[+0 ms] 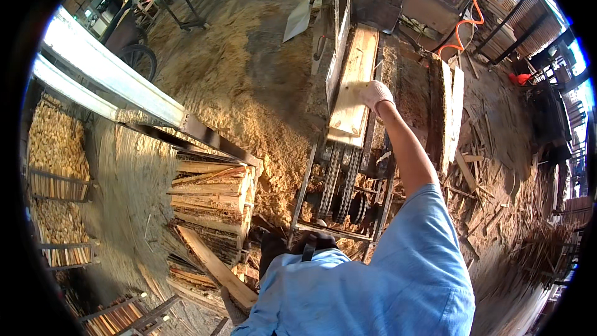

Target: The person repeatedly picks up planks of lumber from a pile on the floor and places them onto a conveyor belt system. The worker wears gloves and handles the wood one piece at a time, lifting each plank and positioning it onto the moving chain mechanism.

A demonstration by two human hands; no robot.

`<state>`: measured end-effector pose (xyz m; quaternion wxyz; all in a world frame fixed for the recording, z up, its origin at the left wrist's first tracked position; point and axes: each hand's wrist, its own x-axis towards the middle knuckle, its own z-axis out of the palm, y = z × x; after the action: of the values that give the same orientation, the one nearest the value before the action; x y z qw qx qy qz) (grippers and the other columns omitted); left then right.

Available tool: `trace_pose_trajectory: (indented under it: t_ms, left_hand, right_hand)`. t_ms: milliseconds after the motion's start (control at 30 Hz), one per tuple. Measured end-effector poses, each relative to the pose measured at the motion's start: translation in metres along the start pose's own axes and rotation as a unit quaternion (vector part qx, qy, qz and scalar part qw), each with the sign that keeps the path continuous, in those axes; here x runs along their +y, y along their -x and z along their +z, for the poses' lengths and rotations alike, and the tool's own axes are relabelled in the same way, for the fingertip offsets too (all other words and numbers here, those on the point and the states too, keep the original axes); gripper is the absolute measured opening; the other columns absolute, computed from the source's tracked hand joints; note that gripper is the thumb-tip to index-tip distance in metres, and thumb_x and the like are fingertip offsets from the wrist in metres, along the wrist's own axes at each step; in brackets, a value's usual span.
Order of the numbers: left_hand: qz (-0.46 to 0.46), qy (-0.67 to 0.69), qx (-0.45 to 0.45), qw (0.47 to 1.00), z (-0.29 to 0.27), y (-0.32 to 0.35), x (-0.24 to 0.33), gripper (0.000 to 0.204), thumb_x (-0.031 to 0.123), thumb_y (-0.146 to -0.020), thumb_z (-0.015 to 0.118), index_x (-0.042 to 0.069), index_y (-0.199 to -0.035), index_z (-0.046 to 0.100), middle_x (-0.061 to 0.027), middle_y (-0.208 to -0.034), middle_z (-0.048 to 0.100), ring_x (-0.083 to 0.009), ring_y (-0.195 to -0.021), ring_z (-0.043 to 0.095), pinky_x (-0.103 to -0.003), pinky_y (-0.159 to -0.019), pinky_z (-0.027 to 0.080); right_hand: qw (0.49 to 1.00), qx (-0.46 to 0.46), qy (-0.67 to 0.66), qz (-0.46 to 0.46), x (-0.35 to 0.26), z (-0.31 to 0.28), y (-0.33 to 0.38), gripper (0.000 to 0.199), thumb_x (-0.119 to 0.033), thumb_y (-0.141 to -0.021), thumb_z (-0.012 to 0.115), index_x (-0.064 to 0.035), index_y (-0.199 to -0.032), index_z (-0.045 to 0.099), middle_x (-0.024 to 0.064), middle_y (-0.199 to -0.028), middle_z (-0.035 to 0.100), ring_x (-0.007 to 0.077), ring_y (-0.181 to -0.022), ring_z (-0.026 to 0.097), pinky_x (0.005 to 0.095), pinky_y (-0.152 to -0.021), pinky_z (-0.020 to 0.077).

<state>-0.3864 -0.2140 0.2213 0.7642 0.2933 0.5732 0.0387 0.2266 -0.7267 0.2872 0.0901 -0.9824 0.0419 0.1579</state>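
A pale wooden board [350, 109] lies lengthwise on the chain-feed bed of a machine, its far part running toward the metal housing. My right hand [377, 94], in a white knitted glove, is on the board's right side with the fingers bent against it. Down at my left side, my left hand [232, 307] is closed at the near end of a wooden plank [214, 266], mostly hidden by my blue shirt. This plank slants over a stack of rough boards [208, 199]. Two drive chains [341, 177] show in front of the board's near end.
An upright metal guide plate [337, 56] borders the feed bed on the left. Sawdust [273, 149] covers the floor there. A pale steel beam [112, 74] crosses the left side. Wood scraps [472, 180] litter the right, and an orange coiled hose [476, 9] hangs at the far right.
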Motion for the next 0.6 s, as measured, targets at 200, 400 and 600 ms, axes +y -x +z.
trace_pose_trajectory:
  t_ms: [200,400,600]
  left_hand:
    - [-0.01,0.01,-0.008,1.0,0.015,0.026,0.011,0.054,0.055,-0.091,0.069,0.006,-0.114,0.063,-0.0124,-0.087,0.068,-0.0238,-0.07,0.066,-0.038,-0.062,0.058]
    - [0.065,-0.163,-0.03,0.984,0.074,0.098,0.057,0.053,0.038,-0.086,0.073,0.002,-0.123,0.06,-0.0098,-0.082,0.064,-0.0186,-0.066,0.063,-0.034,-0.06,0.057]
    - [0.135,-0.448,-0.164,0.868,0.097,0.181,0.097,0.089,0.03,-0.07,0.082,0.001,-0.145,0.045,-0.0052,-0.102,0.061,-0.0163,-0.086,0.062,-0.03,-0.071,0.054]
  right_hand:
    - [0.986,0.134,-0.092,0.04,-0.039,-0.027,0.039,0.061,-0.041,-0.089,0.064,-0.0044,-0.138,0.061,0.0211,-0.125,0.065,0.0377,-0.108,0.067,0.0467,-0.095,0.0544]
    - [0.95,0.153,-0.154,-0.226,-0.096,0.008,0.191,0.053,-0.032,-0.093,0.073,-0.0086,-0.139,0.059,0.0163,-0.134,0.064,0.0266,-0.109,0.068,0.0382,-0.091,0.0589]
    - [0.758,-0.268,-0.401,-0.44,-0.17,0.086,0.34,0.072,-0.054,-0.093,0.069,0.0017,-0.136,0.054,0.0193,-0.118,0.069,0.0253,-0.088,0.072,0.0379,-0.075,0.0617]
